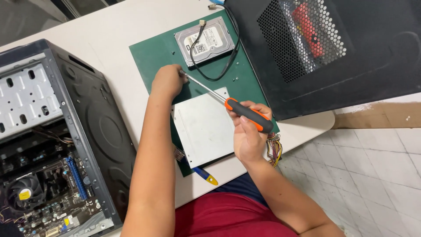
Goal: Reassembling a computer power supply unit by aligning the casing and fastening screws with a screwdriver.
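The right hand had its fingers closed round the orange-and-black handle of a long screwdriver, thumb laid along the top, a grip that would let the handle be turned while the shaft stayed angled up and away. Just under those fingers lay a flat grey metal drive casing, resting on the green mat, with a bundle of coloured wires hanging off the worktop edge just beyond the palm, and a blue-and-yellow tool poking out from beneath the casing's near corner. Following the shaft outward, its tip met the left hand, whose fingers were curled shut around the tip, seemingly pinching it or something small held against it; what exactly lay between them could not be made out. The left forearm stretched straight out from the body, likely to steady that tip over the mat. Just past the left fingers a silver hard drive sat label up on the mat, a black cable looping around it. Farther right of the fingers stood a black case panel with a perforated grille, and well off to the left an open computer tower lay on its side, its motherboard and fan exposed.
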